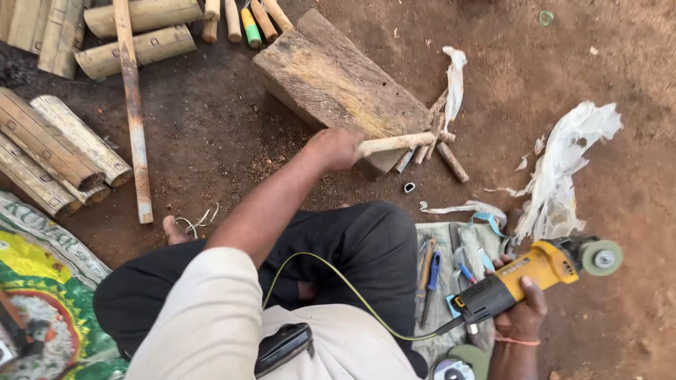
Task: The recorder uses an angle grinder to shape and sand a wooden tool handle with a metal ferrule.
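Two hands busy: left hand [336, 148] clamped on stick [398, 143] at wooden block [338, 77] edge, right hand [520, 309] gripping yellow angle grinder [535, 271]; one-handed, its disc [602, 257] might kick or snag trailing cord [338, 278].

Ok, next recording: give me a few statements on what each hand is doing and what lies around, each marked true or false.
1. The left hand holds a wooden stick against the wooden block. True.
2. The right hand holds a hammer. False: it holds a yellow and black angle grinder.
3. The grinder's disc is touching the stick. False: it is off to the right, well apart from it.
4. Split bamboo pieces lie on the ground at the left. True.
5. The person sits on a chair. False: they sit on the ground, legs folded.
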